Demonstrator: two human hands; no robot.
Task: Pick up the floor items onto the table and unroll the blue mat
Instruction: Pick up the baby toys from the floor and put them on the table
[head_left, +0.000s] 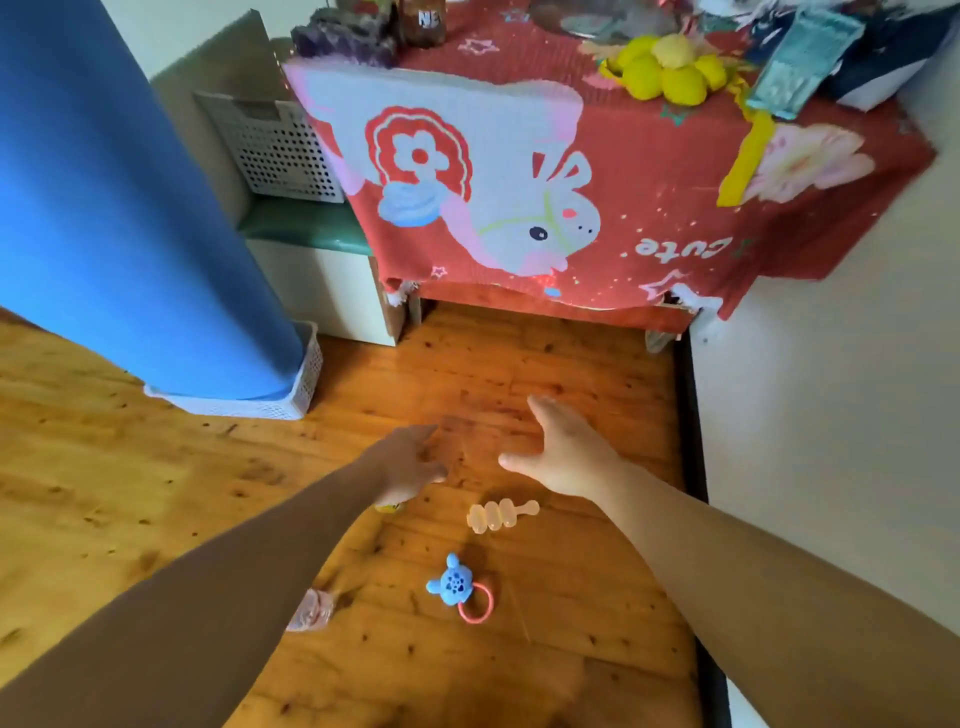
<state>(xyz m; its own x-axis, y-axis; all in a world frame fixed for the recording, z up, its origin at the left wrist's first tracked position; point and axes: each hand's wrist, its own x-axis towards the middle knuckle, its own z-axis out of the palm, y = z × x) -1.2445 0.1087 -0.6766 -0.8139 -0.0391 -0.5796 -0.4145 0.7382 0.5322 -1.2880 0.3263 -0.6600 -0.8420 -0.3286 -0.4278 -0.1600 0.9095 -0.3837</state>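
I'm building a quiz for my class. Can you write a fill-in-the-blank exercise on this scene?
1. The rolled mat stands in a white ___.
2. The blue toy has a ___ ring.
3. The tablecloth is mainly ___.
4. The pale rattle lies on the ___.

Missing words: basket; pink; red; floor.

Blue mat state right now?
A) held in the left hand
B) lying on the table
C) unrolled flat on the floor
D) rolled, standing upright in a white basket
D: the blue mat is a rolled column standing upright, its lower end inside the white basket.
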